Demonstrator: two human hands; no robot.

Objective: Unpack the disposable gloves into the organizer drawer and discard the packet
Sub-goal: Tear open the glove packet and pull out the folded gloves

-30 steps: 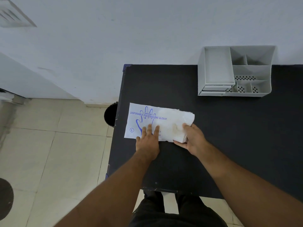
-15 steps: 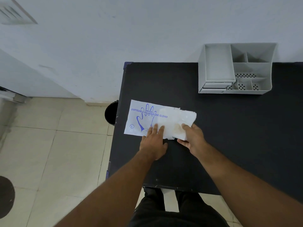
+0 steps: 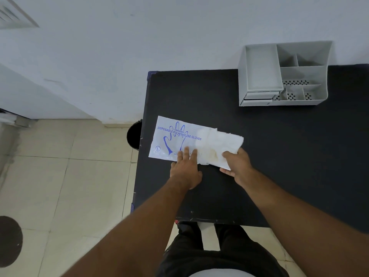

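Note:
A white packet (image 3: 175,136) printed with a blue hand and "disposable polyethylene gloves" lies flat near the left edge of the black table (image 3: 279,156). A stack of translucent gloves (image 3: 221,144) sticks out of its right end. My left hand (image 3: 185,168) presses flat on the packet's near edge, fingers spread. My right hand (image 3: 237,164) pinches the near right corner of the glove stack. The grey organizer (image 3: 283,74) stands at the back of the table against the wall, its small drawers (image 3: 259,96) at the lower left front shut.
A black bin (image 3: 134,134) stands on the tiled floor just left of the table, partly hidden by the table edge. A white wall runs behind the table. My legs show under the near table edge.
The glove stack has slid a little further to the right out of the packet in my right hand. My left hand has stayed pressed on the packet.

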